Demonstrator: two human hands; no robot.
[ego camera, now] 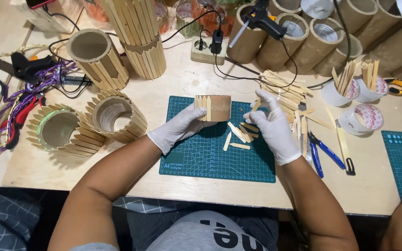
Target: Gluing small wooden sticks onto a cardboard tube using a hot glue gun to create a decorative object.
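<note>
Cardboard tube [218,108]: frame centre, over green cutting mat [201,158].
Left hand [178,127]: fingers clamped around tube.
Right hand [271,122]: fingertips pinched on wooden stick [256,105].

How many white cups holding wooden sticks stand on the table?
2. Both stand at the right rear of the table, side by side: one cup on the left, the other cup just right of it. None seems hidden.

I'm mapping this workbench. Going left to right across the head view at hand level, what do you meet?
Stick-covered ring → left hand → cardboard tube → right hand → blue pliers → tape roll.
</note>
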